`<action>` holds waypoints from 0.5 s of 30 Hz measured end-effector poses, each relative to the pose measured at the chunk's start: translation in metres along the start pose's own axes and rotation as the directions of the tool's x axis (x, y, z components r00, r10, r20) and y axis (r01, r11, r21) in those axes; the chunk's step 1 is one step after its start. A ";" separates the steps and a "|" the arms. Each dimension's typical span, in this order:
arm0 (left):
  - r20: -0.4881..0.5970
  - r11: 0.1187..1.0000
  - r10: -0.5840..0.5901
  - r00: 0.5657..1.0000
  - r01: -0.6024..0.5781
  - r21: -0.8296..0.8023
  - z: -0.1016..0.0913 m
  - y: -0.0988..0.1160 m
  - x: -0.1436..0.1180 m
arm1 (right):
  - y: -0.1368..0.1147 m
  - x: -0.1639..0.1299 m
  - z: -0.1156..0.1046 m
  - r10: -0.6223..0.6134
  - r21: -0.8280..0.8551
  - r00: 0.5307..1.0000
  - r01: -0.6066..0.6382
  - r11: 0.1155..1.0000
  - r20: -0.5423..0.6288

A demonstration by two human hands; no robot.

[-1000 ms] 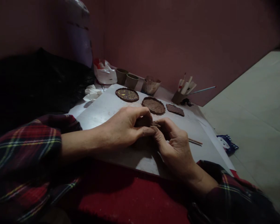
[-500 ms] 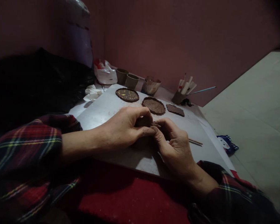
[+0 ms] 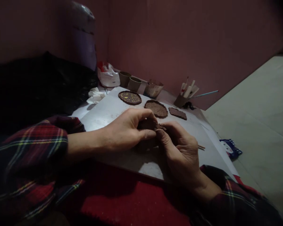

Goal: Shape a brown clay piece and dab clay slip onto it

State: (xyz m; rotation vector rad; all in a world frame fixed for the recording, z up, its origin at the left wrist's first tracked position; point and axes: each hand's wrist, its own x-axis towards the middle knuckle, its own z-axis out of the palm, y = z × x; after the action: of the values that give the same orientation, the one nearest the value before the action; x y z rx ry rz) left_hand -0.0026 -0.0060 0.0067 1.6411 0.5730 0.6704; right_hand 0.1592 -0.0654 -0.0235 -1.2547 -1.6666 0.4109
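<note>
Between both hands is a piece of brown clay point(image 3: 148, 124), partly hidden by the fingers. My left hand point(image 3: 128, 129) curls around its left side, thumb in front and fingers behind. At its right edge my right hand point(image 3: 180, 147) pinches the clay between thumb and fingers. Behind the hands, on a pale board point(image 3: 101, 116), lie a round clay disc with yellow specks point(image 3: 129, 98), a plain round clay disc with a raised rim point(image 3: 156, 109) and a small rectangular clay slab point(image 3: 177, 113). A thin wooden stick point(image 3: 201, 147) shows partly beside my right hand.
Along the wall stand two cups point(image 3: 135, 84), a smeared container point(image 3: 153, 88) and a holder with brushes and sticks point(image 3: 180, 100). A white plastic bag point(image 3: 108, 77) and crumpled tissue point(image 3: 95, 95) sit at the back left. Red cloth point(image 3: 113, 201) covers the near side.
My right hand has shifted slightly right and down, its thumb moving a little apart from the left thumb. More of the clay shows between them. The view has tilted slightly.
</note>
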 end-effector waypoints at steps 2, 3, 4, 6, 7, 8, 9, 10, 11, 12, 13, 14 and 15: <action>0.003 0.999 -0.002 1.000 0.002 -0.046 0.001 0.002 -0.001 | 0.000 -0.001 0.001 0.003 0.042 1.000 -0.002 0.999 -0.018; -0.005 0.998 0.000 1.000 0.000 -0.058 0.002 0.003 -0.002 | 0.000 -0.001 0.001 0.001 0.061 1.000 0.001 0.998 -0.027; -0.015 0.998 0.003 1.000 -0.004 -0.064 0.002 0.003 -0.002 | 0.000 -0.001 0.002 -0.004 0.072 0.999 0.007 0.997 -0.035; -0.031 0.998 0.014 0.999 -0.016 -0.069 0.002 0.003 -0.001 | 0.001 0.000 0.002 -0.005 0.090 0.999 0.008 0.996 -0.034; -0.034 0.997 0.016 0.999 -0.018 -0.070 0.002 0.002 0.000 | 0.001 0.001 0.002 0.003 0.100 1.000 0.000 0.995 -0.028; -0.037 0.997 0.015 0.999 -0.017 -0.075 0.002 0.002 0.000 | 0.002 0.001 0.003 0.014 0.104 1.000 -0.011 0.995 -0.025; -0.040 0.996 0.010 0.999 -0.014 -0.087 0.002 0.001 0.001 | 0.003 0.001 0.003 0.025 0.101 0.999 -0.021 0.995 -0.033; -0.045 0.994 0.005 0.999 -0.010 -0.106 0.002 0.000 0.002 | 0.003 0.001 0.003 0.033 0.094 0.998 -0.028 0.995 -0.047; -0.048 0.992 -0.001 0.999 -0.006 -0.130 0.002 0.000 0.002 | 0.004 0.001 0.002 0.040 0.085 0.997 -0.034 0.996 -0.069; -0.049 0.988 -0.005 0.999 -0.002 -0.154 0.002 -0.001 0.002 | 0.004 0.001 0.002 0.045 0.078 0.995 -0.038 0.996 -0.092; -0.049 0.985 -0.007 0.999 -0.002 -0.173 0.002 -0.001 0.002 | 0.005 0.001 0.002 0.047 0.078 0.993 -0.039 0.996 -0.108; -0.049 0.983 -0.007 0.999 -0.002 -0.183 0.002 -0.001 0.002 | 0.005 0.001 0.002 0.047 0.084 0.992 -0.037 0.996 -0.115; -0.050 0.983 -0.006 0.999 -0.003 -0.184 0.002 0.000 0.002 | 0.005 0.001 0.002 0.044 0.093 0.992 -0.034 0.995 -0.115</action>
State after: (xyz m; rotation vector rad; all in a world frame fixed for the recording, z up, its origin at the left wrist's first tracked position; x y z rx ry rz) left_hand 0.0003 -0.0063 0.0065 1.4540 0.5324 0.7434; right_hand 0.1605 -0.0623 -0.0277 -1.2222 -1.5102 0.4242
